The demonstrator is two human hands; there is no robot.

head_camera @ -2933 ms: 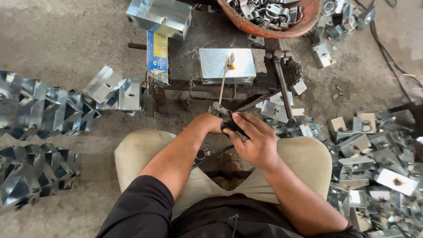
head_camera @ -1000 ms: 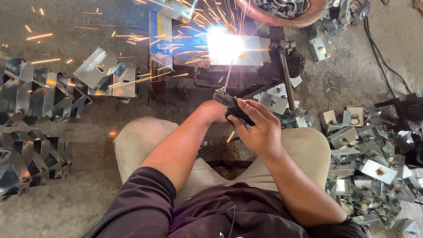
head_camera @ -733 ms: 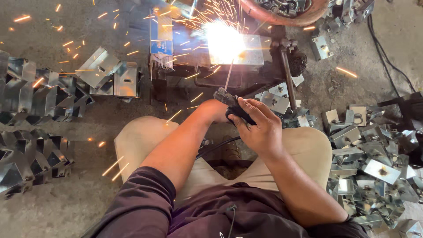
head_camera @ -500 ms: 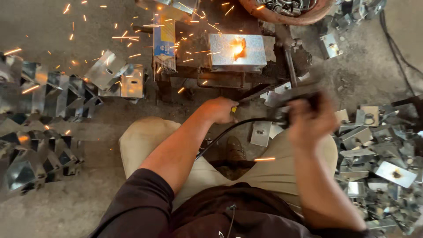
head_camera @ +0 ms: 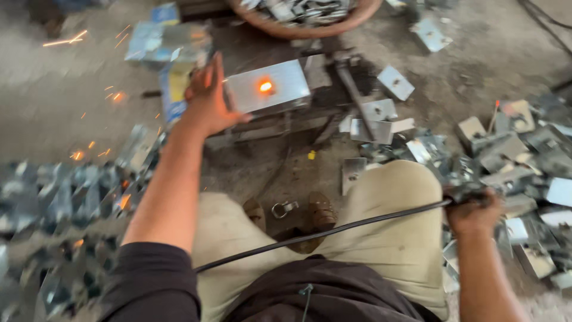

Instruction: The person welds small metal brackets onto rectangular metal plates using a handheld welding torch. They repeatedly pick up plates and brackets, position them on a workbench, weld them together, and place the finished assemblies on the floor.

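My left hand [head_camera: 208,95] reaches forward with fingers spread and touches the left end of a shiny metal box piece [head_camera: 268,89] that carries a glowing orange weld spot [head_camera: 266,86]. The piece rests on a dark metal jig [head_camera: 280,122]. My right hand [head_camera: 471,209] is pulled out to the right over my knee, closed around the welding electrode holder [head_camera: 465,192]. Its black cable [head_camera: 322,234] runs across my lap. The electrode rod [head_camera: 493,113] points away from the box, its tip glowing.
Stacks of bent galvanised brackets [head_camera: 59,197] lie on the left, and loose bracket pieces [head_camera: 524,155] are heaped on the right. A round basin of metal parts [head_camera: 304,12] stands at the back. Sparks scatter on the concrete floor [head_camera: 71,83]. My sandalled feet [head_camera: 292,211] are below.
The welding arc has stopped, leaving a glowing spot. My right hand swung the holder away to the right. My left hand let go of it and moved forward to the box.
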